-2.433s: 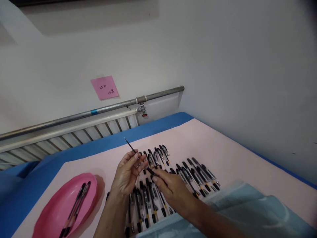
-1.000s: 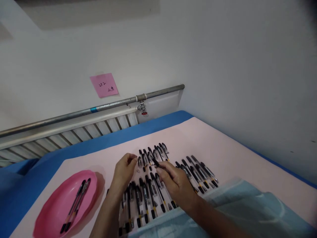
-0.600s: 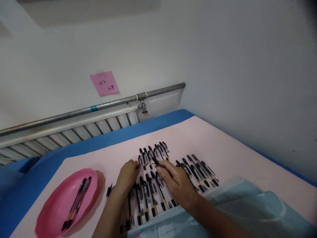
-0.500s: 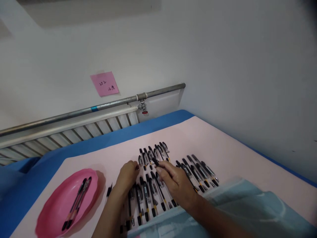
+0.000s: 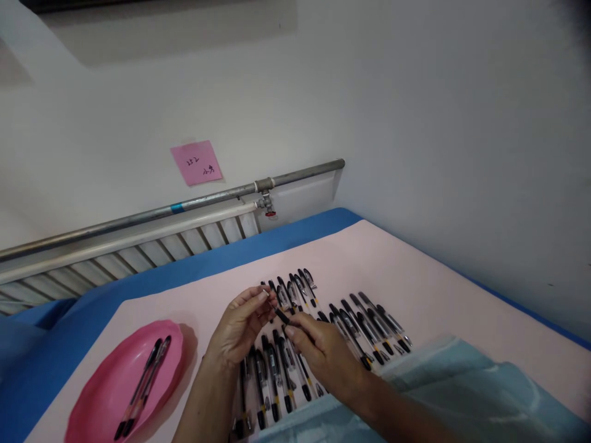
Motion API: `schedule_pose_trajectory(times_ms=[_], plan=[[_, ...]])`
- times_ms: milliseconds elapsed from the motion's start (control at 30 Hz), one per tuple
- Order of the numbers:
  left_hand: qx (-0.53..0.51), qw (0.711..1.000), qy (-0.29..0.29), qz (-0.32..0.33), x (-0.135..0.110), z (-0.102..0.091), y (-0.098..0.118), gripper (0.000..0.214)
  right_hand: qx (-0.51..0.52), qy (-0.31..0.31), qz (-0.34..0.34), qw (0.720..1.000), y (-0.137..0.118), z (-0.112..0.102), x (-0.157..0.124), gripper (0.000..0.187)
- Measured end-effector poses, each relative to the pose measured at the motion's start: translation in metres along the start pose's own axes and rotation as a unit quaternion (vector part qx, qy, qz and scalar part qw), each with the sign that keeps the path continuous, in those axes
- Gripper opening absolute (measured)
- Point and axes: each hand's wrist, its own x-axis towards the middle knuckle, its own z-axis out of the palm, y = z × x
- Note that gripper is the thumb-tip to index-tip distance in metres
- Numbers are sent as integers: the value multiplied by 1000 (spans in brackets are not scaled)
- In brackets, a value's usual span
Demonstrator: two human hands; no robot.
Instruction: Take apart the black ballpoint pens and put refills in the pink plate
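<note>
My left hand [image 5: 240,326] and my right hand [image 5: 323,354] meet just above rows of black-and-clear pens [image 5: 318,332] laid out on a pink sheet [image 5: 415,283]. My right hand pinches a black pen part [image 5: 282,316] that points up and left toward my left fingertips. My left thumb and forefinger are pinched on a small pale piece [image 5: 264,295] at the end of that part; I cannot make out what it is. Both hands hover slightly above the pens.
A pink oval dish [image 5: 111,381] with a few assembled pens [image 5: 143,384] lies at the left. Blue cloth [image 5: 138,283] borders the sheet, with a radiator and a metal pipe [image 5: 184,206] behind. A light blue cloth [image 5: 462,394] covers the near right. A pink note [image 5: 196,162] hangs on the wall.
My left hand went down to the sheet among the pens, then rose and turned palm-up to meet my right hand. The thin refill seen earliest is out of sight.
</note>
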Motion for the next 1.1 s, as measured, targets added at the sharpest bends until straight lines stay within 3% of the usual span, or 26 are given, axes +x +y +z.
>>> schedule_pose_trajectory(times_ms=[267, 533, 900, 1033, 1100], plan=[[-27, 999, -14, -12, -3, 5, -2, 15, -18, 18, 19, 999, 0, -1, 1, 23], [38, 999, -33, 17, -3, 9, -7, 12, 4, 22, 33, 999, 0, -2, 2, 22], [71, 996, 12, 42, -1, 15, -21, 18, -54, 48, 24, 997, 6, 0, 2, 23], [68, 997, 11, 43, -1, 16, -23, 17, 72, 31, 93, 993, 1, -1, 3, 22], [56, 998, -7, 39, -2, 16, -21, 17, 206, -13, 179, 962, -2, -1, 4, 22]])
